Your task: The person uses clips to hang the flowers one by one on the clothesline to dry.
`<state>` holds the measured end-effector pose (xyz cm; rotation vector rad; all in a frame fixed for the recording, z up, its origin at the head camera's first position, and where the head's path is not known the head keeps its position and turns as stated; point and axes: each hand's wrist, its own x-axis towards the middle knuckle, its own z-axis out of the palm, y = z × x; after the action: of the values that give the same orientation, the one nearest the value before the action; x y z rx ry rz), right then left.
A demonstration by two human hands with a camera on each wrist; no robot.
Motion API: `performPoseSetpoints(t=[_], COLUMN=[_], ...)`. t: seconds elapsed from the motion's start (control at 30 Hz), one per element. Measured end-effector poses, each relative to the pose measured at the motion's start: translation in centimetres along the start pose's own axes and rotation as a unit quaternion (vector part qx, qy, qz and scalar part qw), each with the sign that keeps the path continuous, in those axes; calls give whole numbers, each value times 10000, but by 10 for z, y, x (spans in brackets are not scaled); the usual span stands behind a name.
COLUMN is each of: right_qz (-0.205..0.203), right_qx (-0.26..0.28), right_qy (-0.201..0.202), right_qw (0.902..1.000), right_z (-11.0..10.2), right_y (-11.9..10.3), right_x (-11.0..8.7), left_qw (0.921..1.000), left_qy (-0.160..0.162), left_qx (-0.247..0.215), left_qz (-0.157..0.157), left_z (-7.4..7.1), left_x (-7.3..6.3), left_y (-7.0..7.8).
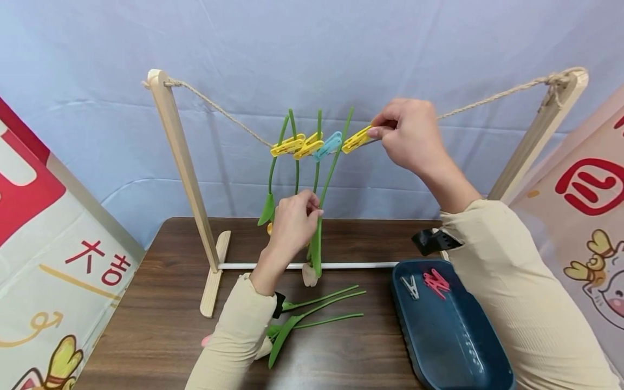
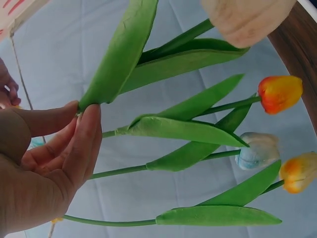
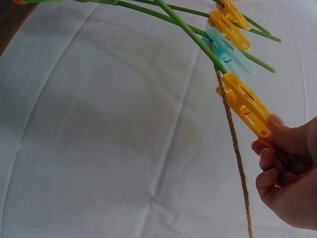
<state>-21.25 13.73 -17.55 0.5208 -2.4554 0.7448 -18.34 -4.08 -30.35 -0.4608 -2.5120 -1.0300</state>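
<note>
My left hand (image 1: 294, 222) pinches a tulip with a pale bloom (image 2: 247, 20) between thumb and fingers, where its leaf meets the stem. This tulip hangs head down, and its green stem (image 1: 337, 154) slants up past the rope (image 1: 492, 98). In my right hand (image 1: 409, 132) a yellow clothespin (image 3: 245, 104) is pinched by its handle end, its tip right at the stem and rope. Left of it, a light blue clothespin (image 1: 328, 146) and two yellow clothespins (image 1: 287, 145) hold other stems on the rope. Their orange (image 2: 280, 94), bluish-white (image 2: 257, 150) and yellow-orange blooms (image 2: 297, 172) hang below.
Wooden posts (image 1: 180, 162) carry the sagging rope, with a white rod (image 1: 361, 265) low between them. A dark blue basin (image 1: 404, 325) at right holds pink clothespins (image 1: 436, 283) and a whitish clothespin (image 1: 410, 287). More tulips (image 1: 287, 336) lie on the brown table (image 1: 161, 336), partly behind my left forearm.
</note>
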Motion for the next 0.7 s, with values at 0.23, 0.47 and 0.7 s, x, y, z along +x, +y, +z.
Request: performPoseSetpoints(t=[0.23, 0.47, 0.7], right_qz=[-181, -172, -136], right_qx=[-97, -149, -48], right_qy=[-202, -306, -435], right_qw=[9996, 9993, 9989], right_z=[7, 14, 15], right_y=[-4, -7, -5], right_x=[0, 0, -3], left_qw=[9992, 9992, 9993], left_qy=[253, 200, 179], left_qx=[80, -9, -15], left_qz=[291, 332, 334], left_z=[7, 9, 11], left_x=[2, 2, 1], left_y=[-3, -3, -5])
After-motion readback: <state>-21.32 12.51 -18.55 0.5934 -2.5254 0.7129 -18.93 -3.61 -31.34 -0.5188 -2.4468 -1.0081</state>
